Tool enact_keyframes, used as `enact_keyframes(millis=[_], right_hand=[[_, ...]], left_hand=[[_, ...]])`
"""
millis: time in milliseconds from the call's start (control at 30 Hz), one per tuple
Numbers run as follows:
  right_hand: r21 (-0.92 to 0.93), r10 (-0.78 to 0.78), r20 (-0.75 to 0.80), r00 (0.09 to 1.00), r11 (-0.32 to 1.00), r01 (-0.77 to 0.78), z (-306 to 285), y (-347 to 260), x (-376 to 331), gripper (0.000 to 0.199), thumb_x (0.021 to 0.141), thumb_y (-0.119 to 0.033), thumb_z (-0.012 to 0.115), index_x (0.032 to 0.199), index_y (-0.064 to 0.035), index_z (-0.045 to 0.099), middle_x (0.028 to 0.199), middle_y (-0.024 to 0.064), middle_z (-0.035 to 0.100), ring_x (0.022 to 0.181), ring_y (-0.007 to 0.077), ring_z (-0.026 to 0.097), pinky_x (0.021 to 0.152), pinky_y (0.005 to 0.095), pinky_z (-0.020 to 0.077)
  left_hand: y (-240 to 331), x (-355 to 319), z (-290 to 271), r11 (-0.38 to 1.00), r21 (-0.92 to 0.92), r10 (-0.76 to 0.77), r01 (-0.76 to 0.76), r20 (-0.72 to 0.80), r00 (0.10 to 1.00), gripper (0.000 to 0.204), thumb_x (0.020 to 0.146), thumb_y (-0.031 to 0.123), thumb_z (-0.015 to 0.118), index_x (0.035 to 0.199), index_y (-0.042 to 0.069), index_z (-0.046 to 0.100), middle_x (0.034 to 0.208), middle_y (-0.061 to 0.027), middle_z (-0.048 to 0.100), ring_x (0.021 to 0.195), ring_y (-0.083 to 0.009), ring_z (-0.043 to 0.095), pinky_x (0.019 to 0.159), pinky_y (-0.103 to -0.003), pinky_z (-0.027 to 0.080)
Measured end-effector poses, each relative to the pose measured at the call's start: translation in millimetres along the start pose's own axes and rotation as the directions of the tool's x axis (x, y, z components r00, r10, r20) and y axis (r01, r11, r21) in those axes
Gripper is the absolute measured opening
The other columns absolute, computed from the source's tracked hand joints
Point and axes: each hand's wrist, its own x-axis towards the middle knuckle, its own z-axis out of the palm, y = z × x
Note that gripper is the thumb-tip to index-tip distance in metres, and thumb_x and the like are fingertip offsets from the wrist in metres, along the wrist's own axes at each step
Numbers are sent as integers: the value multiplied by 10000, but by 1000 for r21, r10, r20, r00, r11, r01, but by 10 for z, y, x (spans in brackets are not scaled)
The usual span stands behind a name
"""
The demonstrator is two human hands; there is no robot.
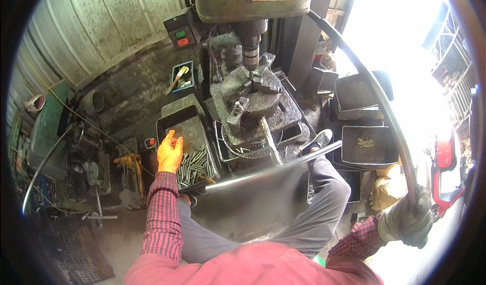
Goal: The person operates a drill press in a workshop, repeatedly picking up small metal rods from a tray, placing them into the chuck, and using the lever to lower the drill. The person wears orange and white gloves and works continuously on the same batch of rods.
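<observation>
My left hand [170, 153], in an orange glove, is over the near left side of a metal tray [205, 114]. Its fingers point forward with the thumb a little apart, and I see nothing in them. Short metal pins [192, 167] lie heaped in the tray beside it. At the far right my right hand [407, 219], in a grey glove, is wrapped round the lower end of a long curved lever [377, 93]. That lever comes from the head of a drill press [253, 4]. Below its chuck [251, 50], a round clamping fixture [253, 90] sits on the machine table.
A bright metal bar [273, 165] crosses in front of my knees. Dark trays [369, 144] stand at the right. A switch box [181, 36] with green and red buttons and a small blue box [181, 76] with a brush are behind the pin tray. Another machine [91, 168] stands left.
</observation>
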Motion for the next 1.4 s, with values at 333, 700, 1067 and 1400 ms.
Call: enact_keyframes(millis=[333, 700, 1067, 1400], right_hand=[[21, 74, -116, 991, 997, -72, 189, 97, 283, 338, 972, -567, 773, 750, -375, 604, 627, -175, 532, 547, 72, 598, 517, 314, 366], [-8, 72, 163, 984, 997, -72, 109, 146, 312, 233, 921, -508, 859, 791, -454, 674, 663, -242, 592, 608, 60, 628, 566, 311, 395], [75, 48, -49, 998, 996, -44, 279, 206, 472, 408, 981, -536, 766, 694, -353, 541, 559, -160, 496, 473, 91, 536, 483, 320, 335], [-10, -15, -89, 996, 1000, 15, 335, 271, 576, 395, 946, -589, 793, 694, -379, 573, 535, -148, 479, 430, 100, 511, 434, 324, 336]], left_hand=[[66, -15, -27, 996, -62, 61, -63, -21, 998, 578, 1018, 260, 741, 1505, -16, 597, 934, -53, 747, 853, -157, 708, 804, -330, 550], [106, -30, -53, 989, -145, -4, 3, -3, 1000, 580, 1018, 242, 758, 1515, -8, 593, 929, -11, 720, 851, -121, 669, 807, -306, 537], [132, -46, -52, 989, -148, 19, -21, -12, 1000, 594, 1017, 226, 764, 1521, -24, 575, 903, 0, 694, 813, -96, 647, 763, -292, 531], [-30, 22, 9, 983, -182, 14, -14, -2, 1000, 592, 1013, 247, 759, 1508, -29, 588, 893, -24, 711, 831, -135, 679, 801, -310, 542]])
